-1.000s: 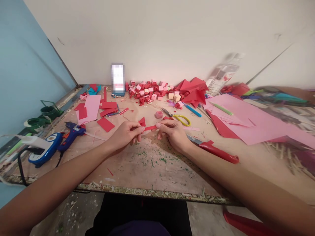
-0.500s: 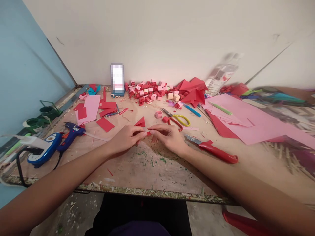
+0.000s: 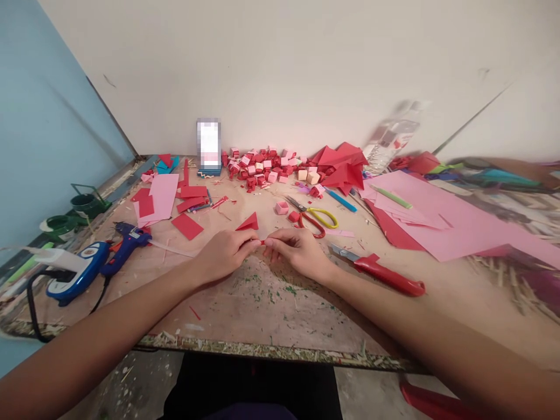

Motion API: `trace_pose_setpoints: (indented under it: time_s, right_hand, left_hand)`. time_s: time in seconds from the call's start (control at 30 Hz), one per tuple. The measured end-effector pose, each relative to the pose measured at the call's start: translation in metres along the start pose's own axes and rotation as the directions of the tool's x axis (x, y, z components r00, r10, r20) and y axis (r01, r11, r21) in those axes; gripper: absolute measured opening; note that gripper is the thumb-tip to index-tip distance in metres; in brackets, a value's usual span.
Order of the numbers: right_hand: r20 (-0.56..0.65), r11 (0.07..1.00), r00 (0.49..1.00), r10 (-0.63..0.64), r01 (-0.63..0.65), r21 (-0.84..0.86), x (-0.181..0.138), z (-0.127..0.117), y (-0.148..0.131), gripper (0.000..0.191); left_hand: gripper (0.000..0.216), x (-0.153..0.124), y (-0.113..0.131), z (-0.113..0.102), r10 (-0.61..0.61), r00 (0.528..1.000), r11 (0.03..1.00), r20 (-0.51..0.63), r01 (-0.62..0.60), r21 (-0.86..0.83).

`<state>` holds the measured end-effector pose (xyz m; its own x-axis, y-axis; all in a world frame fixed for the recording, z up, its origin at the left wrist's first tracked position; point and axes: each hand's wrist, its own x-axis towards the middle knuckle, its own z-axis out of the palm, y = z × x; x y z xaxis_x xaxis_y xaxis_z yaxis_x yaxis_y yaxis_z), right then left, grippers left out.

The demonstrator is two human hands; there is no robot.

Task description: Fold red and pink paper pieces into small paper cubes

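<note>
Both hands meet above the middle of the table. Between the fingertips of my left hand (image 3: 225, 252) and my right hand (image 3: 300, 251) is a small red paper piece (image 3: 262, 242), mostly covered by the fingers; each hand is closed in a pinch on it. Just behind my left hand lies a folded red paper scrap (image 3: 249, 222). Beyond my right hand are a pink paper cube (image 3: 281, 207), a small red cube (image 3: 294, 216) and scissors (image 3: 312, 214) with one yellow and one red handle. A red utility knife (image 3: 389, 274) rests by my right forearm.
Many red and pink paper cubes (image 3: 262, 166) are heaped against the wall, beside a phone (image 3: 209, 143). A blue glue gun (image 3: 126, 242) and power strip (image 3: 79, 274) sit left. Pink sheets (image 3: 464, 216), a blue pen (image 3: 341, 199) and a plastic bottle (image 3: 394, 137) are right.
The view has tilted slightly, so the table appears a little lower. My hands keep pinching the red paper piece, with the fingertips shifted slightly and a bit more red showing.
</note>
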<state>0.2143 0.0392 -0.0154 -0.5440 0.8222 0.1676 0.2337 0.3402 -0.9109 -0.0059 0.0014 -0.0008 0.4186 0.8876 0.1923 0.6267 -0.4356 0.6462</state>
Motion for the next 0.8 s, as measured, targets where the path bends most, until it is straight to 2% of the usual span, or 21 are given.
trace_pose_setpoints:
  time_s: [0.23, 0.4, 0.53, 0.67, 0.8]
  right_hand:
    - [0.031, 0.994, 0.999, 0.036, -0.039, 0.103, 0.0028, -0.0016, -0.0009, 0.021]
    - [-0.036, 0.976, 0.997, 0.061, -0.052, 0.209, 0.0052, -0.0022, 0.0013, 0.017]
    - [-0.031, 0.946, 0.997, 0.078, -0.064, 0.318, 0.0065, -0.0042, 0.0013, 0.023]
    - [0.009, 0.945, 0.996, 0.091, -0.089, 0.315, 0.0061, -0.0061, 0.0011, 0.027]
    - [-0.043, 0.947, 0.994, 0.105, -0.087, 0.31, 0.0054, -0.0057, 0.0013, 0.027]
  left_hand:
    - [0.028, 0.0, 0.0002, -0.0001, -0.021, 1.0, 0.998, -0.004, 0.021, 0.054]
    - [0.031, 0.0011, -0.0008, -0.0026, -0.026, 0.999, 1.0, 0.035, 0.025, 0.018]
    - [0.035, 0.0019, -0.0011, -0.0034, -0.033, 0.999, 0.998, 0.025, 0.034, -0.052]
    - [0.031, 0.0017, -0.0004, -0.0024, -0.034, 0.999, 0.997, 0.008, 0.034, -0.073]
    - [0.034, 0.0018, 0.001, -0.0033, -0.052, 0.998, 0.994, 0.031, 0.055, -0.095]
